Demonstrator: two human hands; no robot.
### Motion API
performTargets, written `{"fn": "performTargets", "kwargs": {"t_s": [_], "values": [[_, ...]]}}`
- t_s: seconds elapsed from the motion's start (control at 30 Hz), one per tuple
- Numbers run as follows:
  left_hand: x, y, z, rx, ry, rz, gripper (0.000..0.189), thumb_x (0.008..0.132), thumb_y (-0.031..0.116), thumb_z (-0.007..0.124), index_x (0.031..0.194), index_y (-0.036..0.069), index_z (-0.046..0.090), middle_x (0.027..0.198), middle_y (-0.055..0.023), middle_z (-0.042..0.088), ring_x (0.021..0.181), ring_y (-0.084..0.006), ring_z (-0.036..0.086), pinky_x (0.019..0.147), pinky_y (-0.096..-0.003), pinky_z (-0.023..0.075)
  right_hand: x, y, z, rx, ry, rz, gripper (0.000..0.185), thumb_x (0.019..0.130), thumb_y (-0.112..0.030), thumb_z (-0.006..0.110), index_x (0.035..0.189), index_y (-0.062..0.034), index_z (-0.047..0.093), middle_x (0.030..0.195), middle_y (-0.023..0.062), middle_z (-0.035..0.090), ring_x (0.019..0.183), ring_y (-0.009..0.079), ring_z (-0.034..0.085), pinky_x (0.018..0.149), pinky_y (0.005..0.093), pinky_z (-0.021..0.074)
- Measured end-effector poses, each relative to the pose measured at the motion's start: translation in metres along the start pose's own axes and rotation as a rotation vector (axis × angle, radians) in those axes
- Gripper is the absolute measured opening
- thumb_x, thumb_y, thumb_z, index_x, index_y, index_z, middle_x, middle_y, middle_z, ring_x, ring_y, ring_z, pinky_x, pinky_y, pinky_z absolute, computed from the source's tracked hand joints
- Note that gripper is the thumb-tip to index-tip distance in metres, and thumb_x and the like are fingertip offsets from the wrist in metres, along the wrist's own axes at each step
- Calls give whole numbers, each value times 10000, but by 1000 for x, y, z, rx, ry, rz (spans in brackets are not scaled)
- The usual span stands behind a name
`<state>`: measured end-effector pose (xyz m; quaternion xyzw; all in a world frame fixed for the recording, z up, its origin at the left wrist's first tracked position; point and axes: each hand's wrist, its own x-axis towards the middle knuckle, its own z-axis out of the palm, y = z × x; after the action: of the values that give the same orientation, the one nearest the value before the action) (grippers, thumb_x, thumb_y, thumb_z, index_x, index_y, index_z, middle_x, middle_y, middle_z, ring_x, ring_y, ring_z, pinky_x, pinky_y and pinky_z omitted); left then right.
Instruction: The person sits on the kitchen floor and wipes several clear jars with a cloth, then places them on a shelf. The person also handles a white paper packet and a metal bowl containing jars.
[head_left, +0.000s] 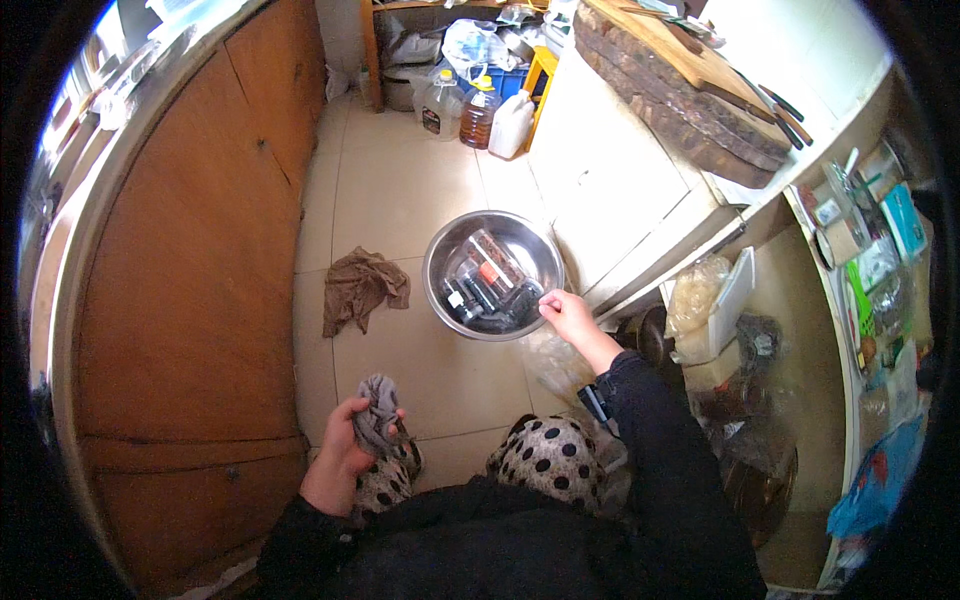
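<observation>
My left hand (346, 444) holds a crumpled grey cloth (377, 415) above my lap, over spotted fabric. A shiny metal basin (433, 281) stands on the tiled floor in front of me. Inside lie a clear jar with reddish-brown contents (495, 262) and an orange label, plus several dark-filled clear containers (480, 292). One small bottle (459, 300) bears a white label. My right hand (568, 315) is at the basin's right rim with thumb and fingers drawn together. Whether it grips the rim or something small cannot be told.
A brown rag (365, 289) lies on the floor left of the basin. Wooden cabinet doors (195, 277) run along the left. Plastic jugs (480, 112) stand at the back. Knives (787, 120) and thick chopping boards (675, 97) rest on the right counter, above crowded shelves (840, 300).
</observation>
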<state>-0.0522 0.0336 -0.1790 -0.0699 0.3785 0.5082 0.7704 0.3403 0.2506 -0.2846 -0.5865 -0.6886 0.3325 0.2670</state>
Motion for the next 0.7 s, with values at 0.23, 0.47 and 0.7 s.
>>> {"fn": "performTargets", "kwargs": {"t_s": [0.23, 0.47, 0.7], "values": [[5, 4, 8, -108, 35, -44, 344, 902, 211, 464, 1124, -25, 579, 970, -189, 662, 830, -324, 650, 594, -387, 539, 54, 14, 43, -338, -1, 107, 427, 796, -273, 758, 1144, -67, 621, 970, 167, 696, 949, 357, 656, 855, 434, 505], [11, 7, 2, -126, 86, -111, 374, 863, 217, 486, 1138, -19, 580, 1013, -205, 664, 879, -333, 640, 607, -394, 520, 100, 3, 66, -596, -102, 242, 755, 793, -402, 746, 1410, -92, 440, 1281, 185, 587, 1255, 350, 490, 1085, 501, 337], [13, 7, 2, -50, 49, -90, 369, 890, 216, 471, 1171, -10, 553, 1010, -221, 649, 916, -332, 638, 647, -397, 548, 119, -2, 82, -688, -192, 367, 958, 760, -497, 752, 1486, -59, 307, 1385, 199, 516, 1396, 398, 331, 1146, 658, 66]]}}
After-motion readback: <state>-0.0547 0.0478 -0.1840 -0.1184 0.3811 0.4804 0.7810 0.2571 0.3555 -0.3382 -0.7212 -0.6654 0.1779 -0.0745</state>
